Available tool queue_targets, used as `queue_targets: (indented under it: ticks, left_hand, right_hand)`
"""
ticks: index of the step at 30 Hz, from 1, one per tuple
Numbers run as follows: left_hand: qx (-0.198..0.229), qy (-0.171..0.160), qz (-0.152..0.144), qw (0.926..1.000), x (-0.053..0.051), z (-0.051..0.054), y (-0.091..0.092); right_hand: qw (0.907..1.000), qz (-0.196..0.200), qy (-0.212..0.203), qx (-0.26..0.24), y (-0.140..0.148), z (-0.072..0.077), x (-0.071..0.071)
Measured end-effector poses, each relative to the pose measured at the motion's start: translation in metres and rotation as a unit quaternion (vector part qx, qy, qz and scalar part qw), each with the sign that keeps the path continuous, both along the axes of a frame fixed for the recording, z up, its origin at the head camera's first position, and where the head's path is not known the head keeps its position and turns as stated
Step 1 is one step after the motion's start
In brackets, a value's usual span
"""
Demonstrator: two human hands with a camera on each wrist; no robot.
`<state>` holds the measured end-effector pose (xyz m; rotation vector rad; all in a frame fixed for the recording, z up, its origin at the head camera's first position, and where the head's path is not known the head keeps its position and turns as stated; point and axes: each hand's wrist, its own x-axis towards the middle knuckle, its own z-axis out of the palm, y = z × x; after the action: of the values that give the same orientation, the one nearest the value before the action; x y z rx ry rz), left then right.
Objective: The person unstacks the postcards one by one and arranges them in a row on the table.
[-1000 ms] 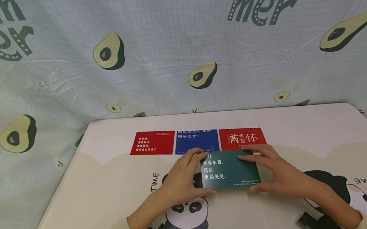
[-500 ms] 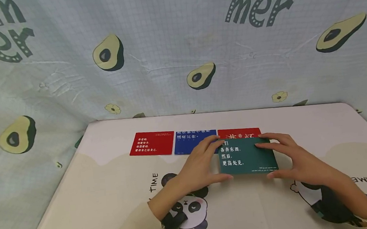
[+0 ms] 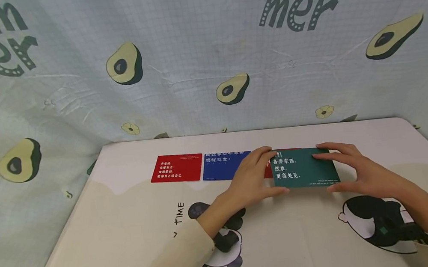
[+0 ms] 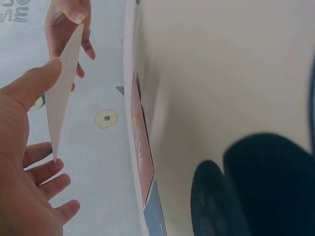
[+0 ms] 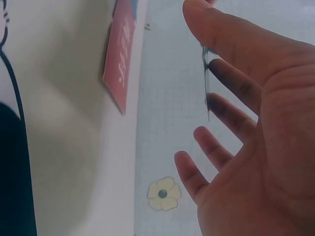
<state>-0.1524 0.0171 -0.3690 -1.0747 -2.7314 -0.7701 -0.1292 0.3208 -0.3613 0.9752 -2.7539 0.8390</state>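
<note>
Both hands hold a dark green card [image 3: 304, 167] with white writing above the table. My left hand [image 3: 254, 177] pinches its left side between thumb and fingers, and my right hand [image 3: 364, 170] pinches its right side. In the left wrist view the card's pale back [image 4: 64, 93] shows, seen at a slant. The right wrist view has the card [image 5: 205, 83] nearly edge-on. Behind it lies a red card [image 3: 268, 171], mostly covered in the head view. Left of that, a blue card [image 3: 221, 167] and another red card [image 3: 176, 168] lie in a row.
The pale table mat [image 3: 130, 231] carries printed pandas and lettering. A curtain [image 3: 176, 68] with avocado prints hangs along the table's far edge. Dark wrist straps with cameras sit under both forearms.
Both hands have carried the green card to the right and toward the far edge. It now covers most of the right-hand red card in the head view.
</note>
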Motion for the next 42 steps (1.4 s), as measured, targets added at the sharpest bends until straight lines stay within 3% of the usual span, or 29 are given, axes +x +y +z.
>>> queue_targets:
  ticks: [7,12,20,33,42]
  left_hand:
    - [-0.024,0.014,0.003,0.9996,-0.009,0.0,0.015]
    - [-0.024,-0.008,-0.002,0.9997,-0.016,0.003,0.027]
    - [-0.046,-0.035,-0.008,0.9983,-0.025,0.007,0.048]
    - [-0.065,-0.048,0.011,0.9967,-0.033,-0.001,0.078]
    - [-0.114,-0.043,0.03,0.9921,-0.04,-0.006,0.098]
  right_hand:
    - [0.9996,-0.023,-0.013,0.011,0.016,0.001,-0.005]
    - [0.999,-0.035,-0.022,0.015,0.03,-0.001,-0.009]
    - [0.9981,-0.019,-0.043,0.039,0.048,0.002,-0.016]
    - [0.9965,-0.017,-0.076,0.03,0.071,0.001,-0.026]
    - [0.9924,-0.028,-0.117,0.028,0.087,-0.002,-0.037]
